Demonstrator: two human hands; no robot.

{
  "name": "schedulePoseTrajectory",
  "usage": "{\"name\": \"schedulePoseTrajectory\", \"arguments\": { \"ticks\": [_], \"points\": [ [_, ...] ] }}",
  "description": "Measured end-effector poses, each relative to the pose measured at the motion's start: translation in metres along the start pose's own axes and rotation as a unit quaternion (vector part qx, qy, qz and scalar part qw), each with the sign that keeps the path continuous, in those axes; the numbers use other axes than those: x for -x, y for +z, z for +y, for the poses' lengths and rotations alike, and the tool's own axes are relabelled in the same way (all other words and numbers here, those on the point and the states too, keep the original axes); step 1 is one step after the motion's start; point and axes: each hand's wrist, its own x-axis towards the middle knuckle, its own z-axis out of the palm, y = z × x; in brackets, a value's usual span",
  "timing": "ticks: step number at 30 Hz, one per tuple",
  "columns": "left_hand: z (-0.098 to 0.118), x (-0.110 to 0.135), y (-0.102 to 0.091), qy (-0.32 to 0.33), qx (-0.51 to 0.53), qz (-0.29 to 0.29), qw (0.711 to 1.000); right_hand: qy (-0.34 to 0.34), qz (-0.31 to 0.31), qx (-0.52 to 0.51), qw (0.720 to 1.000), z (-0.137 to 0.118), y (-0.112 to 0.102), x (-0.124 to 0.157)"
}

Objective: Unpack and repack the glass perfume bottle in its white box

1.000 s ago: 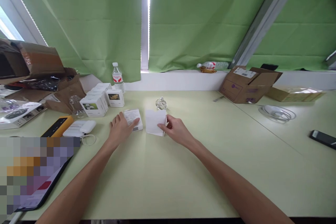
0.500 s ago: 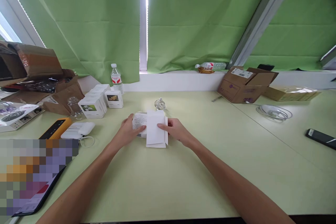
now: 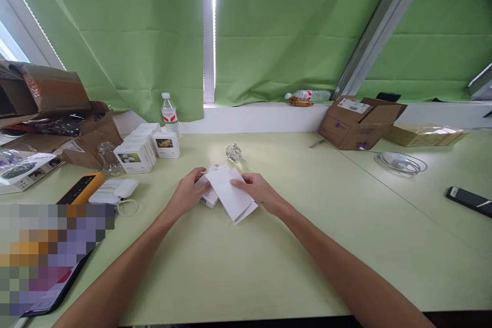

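Observation:
My left hand (image 3: 191,188) is closed around the left side of a small white box (image 3: 209,199) with printed text and a barcode on it. In my right hand (image 3: 255,192) is a folded sheet of white paper (image 3: 226,192), pinched with the thumb on top. The paper slants and covers the right part of the box. Just behind them a crumpled, shiny silver ball (image 3: 234,152), like foil, rests on the table.
Several small white boxes (image 3: 135,156) stand at the back left, near an upright water bottle (image 3: 169,113). A phone (image 3: 57,297) lies front left. At the right are a cardboard box (image 3: 353,123), a coiled white cable (image 3: 402,164) and a black object (image 3: 469,201).
The white paper has turned from upright to slanted, its lower end swinging right. The box under it has tilted too, while both hands stay nearly in place.

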Motion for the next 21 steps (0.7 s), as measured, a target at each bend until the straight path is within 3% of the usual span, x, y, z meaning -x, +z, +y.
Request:
{"name": "schedulePoseTrajectory", "arguments": {
  "ticks": [5,12,18,21],
  "points": [
    [0.013,0.003,-0.004,-0.025,0.055,-0.004,0.998,-0.013,0.009,0.016,1.0,0.001,0.001,0.0],
    [0.027,0.009,-0.012,-0.104,0.144,-0.088,0.98,-0.02,0.009,0.014,1.0,-0.002,-0.001,0.001],
    [0.03,0.01,-0.013,-0.096,0.158,-0.087,0.979,-0.024,0.007,-0.002,1.0,-0.003,-0.003,0.001],
    [0.029,0.01,-0.014,-0.09,0.153,-0.096,0.979,-0.012,0.034,-0.005,0.999,-0.002,-0.003,-0.002]
  ]
}}
